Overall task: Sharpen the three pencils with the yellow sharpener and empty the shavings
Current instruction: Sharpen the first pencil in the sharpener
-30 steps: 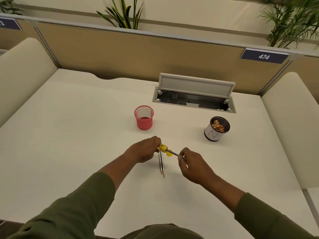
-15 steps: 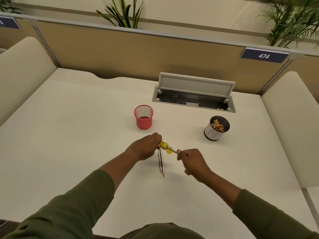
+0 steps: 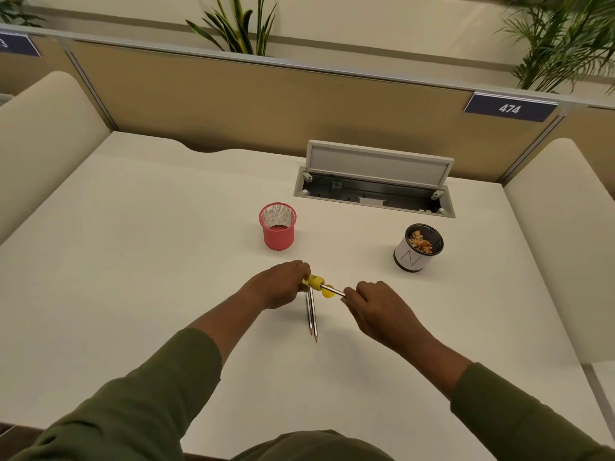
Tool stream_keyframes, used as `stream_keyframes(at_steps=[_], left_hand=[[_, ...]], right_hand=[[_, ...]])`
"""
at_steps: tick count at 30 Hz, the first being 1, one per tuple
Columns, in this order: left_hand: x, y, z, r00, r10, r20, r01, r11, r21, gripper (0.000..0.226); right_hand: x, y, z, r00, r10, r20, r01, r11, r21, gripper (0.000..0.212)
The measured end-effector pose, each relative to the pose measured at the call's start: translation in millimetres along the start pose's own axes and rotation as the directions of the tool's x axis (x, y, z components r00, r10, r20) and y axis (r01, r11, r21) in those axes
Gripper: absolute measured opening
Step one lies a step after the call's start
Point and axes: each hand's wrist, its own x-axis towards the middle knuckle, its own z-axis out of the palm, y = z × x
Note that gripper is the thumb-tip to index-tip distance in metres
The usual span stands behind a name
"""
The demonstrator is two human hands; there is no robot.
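At frame centre, the left hand [image 3: 278, 285] grips the yellow sharpener [image 3: 315, 283], its body mostly hidden by fingers. The right hand [image 3: 374, 304] pinches a pencil [image 3: 334, 290] entering it, the tip concealed. Two pencils [image 3: 311, 316] lie below, upper ends covered.

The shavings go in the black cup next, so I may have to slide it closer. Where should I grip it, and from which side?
Wrap the right hand round the white-labelled wall of the black cup, coming from its near right side. It stands upright with an open top full of shavings, so I'd avoid gripping by the rim. A side grip probably keeps it level.
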Motion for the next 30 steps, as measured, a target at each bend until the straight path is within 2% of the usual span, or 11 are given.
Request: stream_keyframes(at_steps=[5, 9, 11, 12, 14, 16, 19, 22, 25, 27, 30], left_hand=[[-1, 3, 0, 1.0, 0.0, 0.029, 0.0, 1.0, 0.002, 0.012], [-3, 7, 0, 1.0, 0.003, 0.006, -0.003, 0.999, 0.037, 0.019], [-4, 8, 0, 1.0, 0.009, -0.014, -0.008, 0.998, 0.061, 0.019], [-4, 9, -1, 1.0, 0.019, -0.022, -0.018, 0.997, 0.08, 0.019], [-4, 10, 0, 0.999, 0.038, -0.034, -0.034, 0.993, 0.112, 0.017], [-4, 11, 0, 0.998, 0.041, -0.041, -0.036, 0.993, 0.117, 0.017], [-4, 10, 1, 0.999, 0.029, -0.042, -0.025, 0.995, 0.096, 0.017], [-5, 7, 2, 0.999, 0.017, -0.042, -0.015, 0.998, 0.059, 0.016], [-5, 5, 3, 1.0, 0.009, -0.022, -0.009, 1.0, 0.015, 0.013], [-5, 5, 3, 1.0, 0.013, -0.009, -0.013, 1.0, 0.004, 0.009], [-5, 6, 3, 1.0, 0.024, -0.001, -0.024, 1.0, 0.01, 0.006]], right_hand=[[-1, 1, 3, 0.99, -0.079, -0.115, 0.072, 0.996, -0.059, 0.016], [2, -15, 4, 0.966, 0.257, -0.032, -0.229, 0.907, 0.354, 0.027], [7, -25, 2, 0.821, 0.528, 0.216, -0.531, 0.57, 0.627, 0.034], [12, -27, 1, 0.666, 0.613, 0.425, -0.655, 0.207, 0.727, 0.034], [18, -26, -4, 0.404, 0.422, 0.812, -0.627, -0.519, 0.581, 0.032], [19, -20, -7, 0.367, 0.29, 0.884, -0.613, -0.639, 0.464, 0.03], [19, -20, -9, 0.438, 0.399, 0.806, -0.698, -0.414, 0.584, 0.031], [12, -18, -8, 0.704, 0.549, 0.45, -0.673, 0.314, 0.67, 0.019], [2, -9, -4, 0.959, 0.273, 0.07, -0.28, 0.895, 0.346, 0.009], [-1, -2, -1, 0.999, 0.025, -0.027, -0.023, 0.997, 0.076, 0.011], [1, 3, 1, 0.99, -0.094, -0.101, 0.089, 0.994, -0.06, 0.013]])
